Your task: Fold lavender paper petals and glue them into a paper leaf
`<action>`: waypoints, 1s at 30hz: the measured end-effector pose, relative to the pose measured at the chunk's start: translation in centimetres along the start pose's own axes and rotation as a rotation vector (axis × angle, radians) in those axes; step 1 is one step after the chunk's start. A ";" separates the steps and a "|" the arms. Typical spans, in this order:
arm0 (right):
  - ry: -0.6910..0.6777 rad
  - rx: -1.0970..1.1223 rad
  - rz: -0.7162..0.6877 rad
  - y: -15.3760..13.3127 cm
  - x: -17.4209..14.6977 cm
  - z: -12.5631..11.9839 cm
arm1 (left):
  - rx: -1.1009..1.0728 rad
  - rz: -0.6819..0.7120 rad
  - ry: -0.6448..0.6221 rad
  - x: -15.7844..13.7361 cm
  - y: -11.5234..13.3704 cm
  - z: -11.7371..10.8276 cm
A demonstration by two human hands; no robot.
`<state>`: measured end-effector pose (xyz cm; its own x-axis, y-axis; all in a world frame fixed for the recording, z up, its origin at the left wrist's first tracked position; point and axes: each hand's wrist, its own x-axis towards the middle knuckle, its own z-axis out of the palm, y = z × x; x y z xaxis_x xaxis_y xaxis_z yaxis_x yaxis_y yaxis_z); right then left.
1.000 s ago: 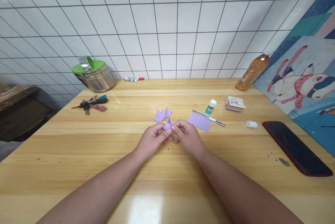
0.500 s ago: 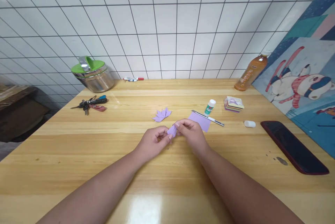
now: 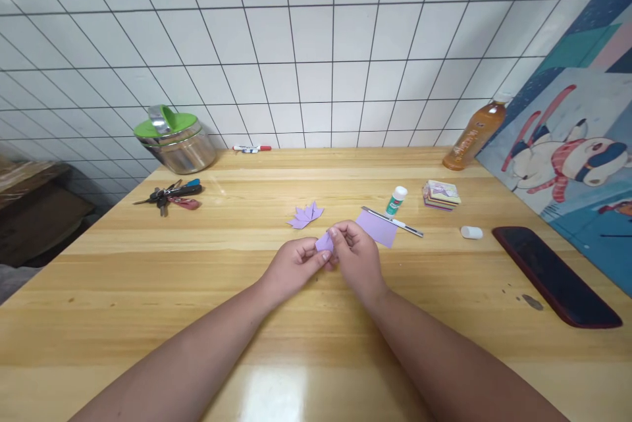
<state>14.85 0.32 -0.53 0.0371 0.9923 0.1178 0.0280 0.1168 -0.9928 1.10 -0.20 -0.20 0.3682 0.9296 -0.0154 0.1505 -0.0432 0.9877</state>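
Between my two hands is a small folded piece of purple paper point(image 3: 323, 243). My left hand point(image 3: 295, 266) pinches its lower left part, thumb on top. The fingers of my right hand point(image 3: 356, 255) close on its right edge, hiding that side. Just beyond my hands lies a fan-shaped piece of folded purple paper point(image 3: 306, 216) with pointed tips. To the right rests a flat purple sheet point(image 3: 378, 230), with a slim silver pen-like tool point(image 3: 395, 221) across its upper edge. A glue stick point(image 3: 395, 201) with a white top stands behind the tool.
On the wooden table point(image 3: 197, 316) are a stack of paper point(image 3: 441, 195), a white cap point(image 3: 471, 232) and a phone point(image 3: 555, 276) at right. A bottle point(image 3: 476, 132), a marker point(image 3: 251, 149) and a green-lidded pot point(image 3: 175, 139) stand or lie by the wall. Keys point(image 3: 170, 196) lie left.
My right hand has shifted slightly left and turned in towards the folded paper, covering more of its right side. My left hand has hardly moved.
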 end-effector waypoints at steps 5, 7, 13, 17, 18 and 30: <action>0.029 0.074 0.046 0.0 -0.1 0.1 | -0.041 0.009 -0.039 0.0 0.4 -0.2; 0.014 0.157 0.089 0.0 0.1 0.2 | -0.027 0.008 -0.029 0.0 0.4 -0.3; -0.073 0.242 0.181 0.2 0.7 -0.1 | -0.060 -0.022 0.014 -0.1 0.2 -0.1; -0.194 0.228 0.233 0.3 0.9 -0.6 | -0.105 -0.023 0.108 -0.1 0.0 -0.5; -0.205 0.200 0.230 0.2 0.9 -0.6 | -0.112 -0.016 0.137 0.0 0.0 -0.7; -0.186 0.018 0.103 0.1 0.7 -0.4 | -0.076 0.009 0.176 0.1 -0.2 -0.9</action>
<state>15.24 0.98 -0.59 -0.1460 0.9892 0.0108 0.0158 0.0133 -0.9998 0.25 0.25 -0.26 0.2023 0.9792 0.0142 0.0755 -0.0301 0.9967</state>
